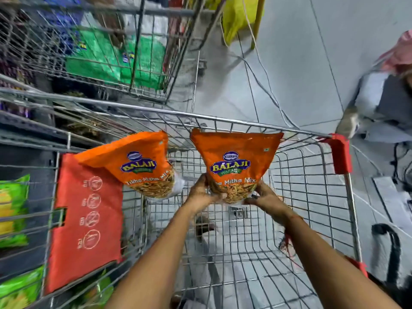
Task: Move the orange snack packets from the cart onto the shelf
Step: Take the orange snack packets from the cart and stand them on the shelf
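A wire shopping cart [312, 197] with red corner guards stands on the grey floor [301, 63], its basket almost empty. A red flap printed with white warning symbols [89, 219] lies against the cart's left side. Beyond it stands a second wire cart [156, 52] holding green packets [107, 59]. At the left edge, shelving [22, 197] carries green and yellow packets [11, 208].

Two orange snack packets are present, both marked "Balaji" and "Mitha Mix". The left packet [138, 163] sits tilted inside the cart, leaning towards the left wall above the red flap; no hand touches it. The right packet [234, 161] is upright above the basket, near the front rim, label facing the person.

Both bare arms reach forward over the basket. The left hand [202, 195] grips the right packet's lower left corner, fingers curled around its base. The right hand [265, 197] clasps its lower right corner likewise. A red thread [289, 237] hangs at the right wrist.
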Available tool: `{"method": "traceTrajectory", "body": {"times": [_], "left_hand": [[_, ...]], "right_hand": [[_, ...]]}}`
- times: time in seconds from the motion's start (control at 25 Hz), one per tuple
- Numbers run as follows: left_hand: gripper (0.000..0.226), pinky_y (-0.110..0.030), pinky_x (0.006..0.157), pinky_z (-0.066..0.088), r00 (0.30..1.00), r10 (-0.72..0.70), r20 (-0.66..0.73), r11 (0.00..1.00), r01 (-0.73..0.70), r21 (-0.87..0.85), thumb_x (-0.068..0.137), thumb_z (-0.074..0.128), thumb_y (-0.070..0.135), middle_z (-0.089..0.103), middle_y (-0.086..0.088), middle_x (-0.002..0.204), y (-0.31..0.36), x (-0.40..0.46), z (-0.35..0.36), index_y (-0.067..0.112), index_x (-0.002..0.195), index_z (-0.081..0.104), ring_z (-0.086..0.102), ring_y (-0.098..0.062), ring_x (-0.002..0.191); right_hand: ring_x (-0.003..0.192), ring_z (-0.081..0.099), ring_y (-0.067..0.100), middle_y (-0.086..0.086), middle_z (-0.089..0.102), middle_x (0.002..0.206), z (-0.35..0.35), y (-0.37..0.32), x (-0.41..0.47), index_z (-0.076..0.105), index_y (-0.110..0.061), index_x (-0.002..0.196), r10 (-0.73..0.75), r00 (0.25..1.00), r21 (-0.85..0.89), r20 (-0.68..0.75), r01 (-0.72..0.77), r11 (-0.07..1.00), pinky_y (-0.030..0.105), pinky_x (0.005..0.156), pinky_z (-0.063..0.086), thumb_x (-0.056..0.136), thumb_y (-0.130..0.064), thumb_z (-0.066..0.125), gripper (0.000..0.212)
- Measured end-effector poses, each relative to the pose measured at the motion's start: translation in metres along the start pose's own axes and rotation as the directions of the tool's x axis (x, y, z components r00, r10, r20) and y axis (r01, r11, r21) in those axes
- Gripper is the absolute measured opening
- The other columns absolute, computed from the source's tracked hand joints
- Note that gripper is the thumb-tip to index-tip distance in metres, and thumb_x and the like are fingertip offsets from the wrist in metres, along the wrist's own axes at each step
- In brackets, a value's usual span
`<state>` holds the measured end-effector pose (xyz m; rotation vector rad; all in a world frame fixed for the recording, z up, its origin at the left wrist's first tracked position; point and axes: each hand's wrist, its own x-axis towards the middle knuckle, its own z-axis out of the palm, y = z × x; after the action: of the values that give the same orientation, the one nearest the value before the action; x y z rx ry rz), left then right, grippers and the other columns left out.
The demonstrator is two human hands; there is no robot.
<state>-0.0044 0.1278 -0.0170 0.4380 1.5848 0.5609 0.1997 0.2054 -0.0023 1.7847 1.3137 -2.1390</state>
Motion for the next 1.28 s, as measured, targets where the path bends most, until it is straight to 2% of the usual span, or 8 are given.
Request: {"method": "traceTrajectory", "body": {"times": [0.16,0.32,0.52,0.64,0.76,0.96,1.12,1.28], "left_hand": [[0.072,-0.027,0.095,0.038,1.0,0.024,-0.008,0.998,-0.025,-0.062,0.066,0.085,0.018,0.056,0.009,0.119,0.003,-0.017,0.006,0.03,0.125,0.046,0.05,-0.012,0.113],[0.077,-0.039,0.105,0.044,0.996,0.081,-0.025,0.996,-0.082,-0.019,0.069,0.083,0.019,0.057,-0.004,0.134,0.008,-0.052,-0.005,0.02,0.134,0.041,0.051,-0.022,0.126],[0.069,-0.007,0.078,0.046,0.942,0.297,-0.158,0.951,-0.306,-0.035,0.078,0.073,0.006,0.054,0.001,0.128,0.028,-0.157,-0.046,0.008,0.137,0.038,0.053,-0.005,0.111],[0.077,-0.005,0.081,0.047,0.855,0.428,-0.292,0.893,-0.45,-0.012,0.07,0.08,0.028,0.062,0.012,0.124,0.03,-0.243,-0.078,0.011,0.136,0.044,0.059,0.016,0.101],[0.064,-0.009,0.086,0.046,0.694,0.516,-0.502,0.809,-0.587,0.019,0.068,0.079,0.029,0.066,0.024,0.113,0.026,-0.352,-0.111,0.026,0.125,0.051,0.059,0.017,0.101],[0.067,-0.029,0.099,0.049,0.197,0.584,-0.787,0.682,-0.645,0.345,0.064,0.079,0.043,0.068,0.025,0.116,0.011,-0.566,-0.149,0.043,0.125,0.052,0.062,0.001,0.114],[0.064,-0.042,0.098,0.053,-0.185,0.473,-0.861,0.647,-0.591,0.483,0.06,0.078,0.046,0.072,0.016,0.114,-0.034,-0.731,-0.146,0.038,0.121,0.058,0.066,-0.005,0.109],[0.07,-0.024,0.091,0.054,-0.414,0.299,-0.86,0.667,-0.554,0.499,0.056,0.08,0.044,0.073,0.015,0.113,-0.088,-0.847,-0.122,0.028,0.121,0.06,0.067,-0.002,0.107]], "right_hand": [[0.117,0.057,0.018,0.007,0.059,0.131,0.004,0.004,-0.007,0.047,-0.017,0.13,0.008,0.999,0.052,0.032,-0.01,0.999,0.023,0.082,0.047,0.076,0.01,0.068,0.064],[0.123,0.056,0.025,0.006,0.062,0.127,0.016,0.001,-0.032,0.049,-0.016,0.126,-0.028,0.998,0.03,0.062,0.026,0.999,0.025,0.083,0.047,0.077,0.005,0.071,0.057],[0.116,0.058,0.016,-0.001,0.063,0.121,0.065,-0.05,-0.102,0.048,-0.014,0.129,-0.231,0.965,0.025,0.123,0.23,0.973,0.02,0.082,0.046,0.077,0.002,0.073,0.06],[0.115,0.062,0.015,0.0,0.067,0.122,0.105,-0.087,-0.154,0.056,-0.015,0.124,-0.405,0.894,0.013,0.193,0.41,0.912,0.02,0.083,0.051,0.074,0.002,0.077,0.057],[0.102,0.068,0.007,0.003,0.071,0.119,0.163,-0.129,-0.226,0.063,-0.015,0.114,-0.591,0.757,0.064,0.277,0.6,0.798,0.022,0.086,0.056,0.069,0.006,0.079,0.052],[0.101,0.069,0.007,-0.004,0.076,0.109,0.281,-0.191,-0.374,0.068,-0.022,0.107,-0.785,0.365,0.21,0.501,0.828,0.519,0.018,0.085,0.054,0.063,-0.006,0.079,0.048],[0.108,0.068,0.01,0.0,0.075,0.113,0.38,-0.202,-0.499,0.067,-0.017,0.109,-0.761,0.026,0.36,0.649,0.87,0.337,0.016,0.088,0.051,0.06,-0.013,0.082,0.051],[0.101,0.069,0.003,-0.009,0.077,0.107,0.465,-0.188,-0.599,0.073,-0.034,0.098,-0.648,-0.229,0.495,0.727,0.829,0.261,0.018,0.087,0.053,0.053,-0.032,0.081,0.047]]}}
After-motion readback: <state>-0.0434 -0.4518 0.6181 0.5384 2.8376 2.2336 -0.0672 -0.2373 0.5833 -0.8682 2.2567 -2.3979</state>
